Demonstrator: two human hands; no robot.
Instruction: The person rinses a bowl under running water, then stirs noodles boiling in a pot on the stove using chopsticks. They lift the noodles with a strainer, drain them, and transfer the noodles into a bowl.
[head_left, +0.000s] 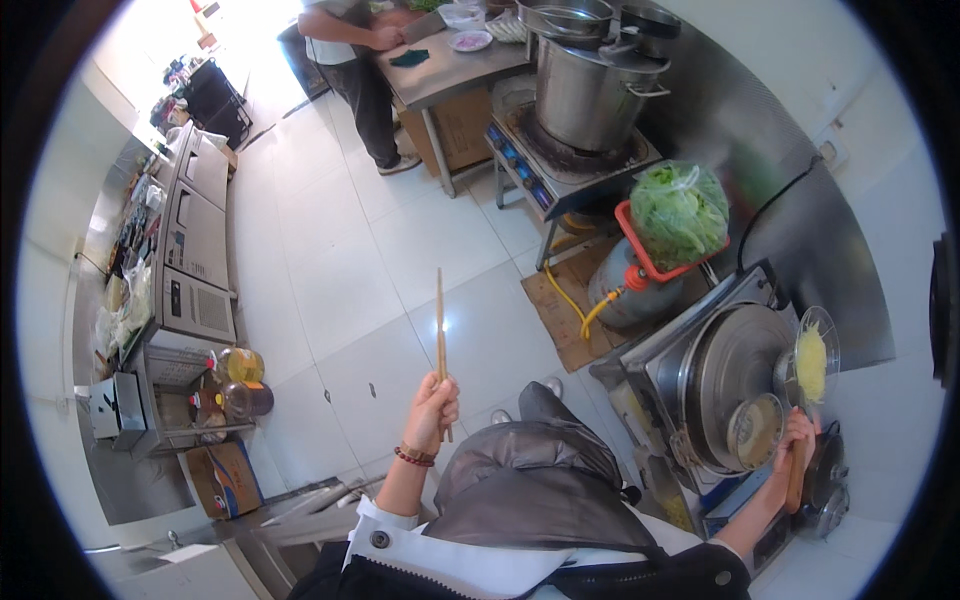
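My left hand (433, 414) is closed around a pair of long wooden chopsticks (441, 322), their tips pointing away from me above the floor. At the right, my right hand (795, 435) grips the wooden handle (795, 480) of a utensil; its head cannot be told clearly. Just beyond that hand are a glass bowl (832, 360) with yellow shreds (811, 363) and a small round dish or strainer (754, 431), both beside or over a large round metal pan (731, 375) on a stove.
A co-worker (360, 82) stands at a steel table (450, 75) holding a cleaver. Nearby are a large stockpot (596, 97) on a burner, a gas cylinder (619, 292), bagged greens (679, 217) in a red basket, oil jugs (244, 366) and a cardboard box (225, 480).
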